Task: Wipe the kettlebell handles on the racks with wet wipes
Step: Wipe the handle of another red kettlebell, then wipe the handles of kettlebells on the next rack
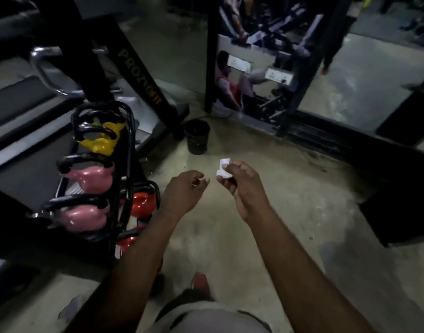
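Note:
A black rack (128, 150) at the left holds a yellow kettlebell (101, 143) on top, two pink kettlebells (93, 179) (82, 218) below it and red ones (139, 204) at the side, all with black handles. My right hand (242, 186) pinches a small crumpled white wet wipe (223, 167) in its fingertips, out over the floor to the right of the rack. My left hand (184, 191) hovers just left of it, fingers loosely curled and apart, holding nothing. Neither hand touches a kettlebell.
A black bucket (197, 137) stands on the concrete floor beyond my hands. A treadmill (139, 75) rises behind the rack. A mirror with dark frame posts (211, 54) lines the far wall. A black mat (398, 212) lies at the right.

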The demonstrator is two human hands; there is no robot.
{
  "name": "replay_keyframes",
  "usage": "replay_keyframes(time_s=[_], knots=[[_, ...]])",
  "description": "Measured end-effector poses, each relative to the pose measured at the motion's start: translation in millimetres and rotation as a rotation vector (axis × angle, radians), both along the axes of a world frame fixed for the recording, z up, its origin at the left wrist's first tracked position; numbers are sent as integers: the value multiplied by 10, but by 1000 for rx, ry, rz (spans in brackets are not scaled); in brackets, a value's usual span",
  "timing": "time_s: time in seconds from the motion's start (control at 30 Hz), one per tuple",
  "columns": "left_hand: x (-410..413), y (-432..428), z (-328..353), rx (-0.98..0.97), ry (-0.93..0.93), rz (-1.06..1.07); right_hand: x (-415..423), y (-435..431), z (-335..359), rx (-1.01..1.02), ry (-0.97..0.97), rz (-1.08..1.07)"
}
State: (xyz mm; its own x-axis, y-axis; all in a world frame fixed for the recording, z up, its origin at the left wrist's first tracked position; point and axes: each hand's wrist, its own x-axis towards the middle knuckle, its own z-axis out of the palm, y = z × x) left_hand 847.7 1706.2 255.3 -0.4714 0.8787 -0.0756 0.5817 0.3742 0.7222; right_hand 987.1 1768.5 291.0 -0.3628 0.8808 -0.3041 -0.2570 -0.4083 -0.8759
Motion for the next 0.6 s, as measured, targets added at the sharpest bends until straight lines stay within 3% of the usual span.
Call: replay_keyframes(time_s=[0.23, 0.43, 0.6], knots=[[-683, 488, 23, -63, 36, 256, -960, 1014, -23, -119, 32, 180], [-1162, 539, 54, -21, 74, 572, -1804, 1541, -193, -161, 6, 568], [-1200, 441, 194, 66, 15, 908, -2315, 1705, -286, -57, 20, 942]])
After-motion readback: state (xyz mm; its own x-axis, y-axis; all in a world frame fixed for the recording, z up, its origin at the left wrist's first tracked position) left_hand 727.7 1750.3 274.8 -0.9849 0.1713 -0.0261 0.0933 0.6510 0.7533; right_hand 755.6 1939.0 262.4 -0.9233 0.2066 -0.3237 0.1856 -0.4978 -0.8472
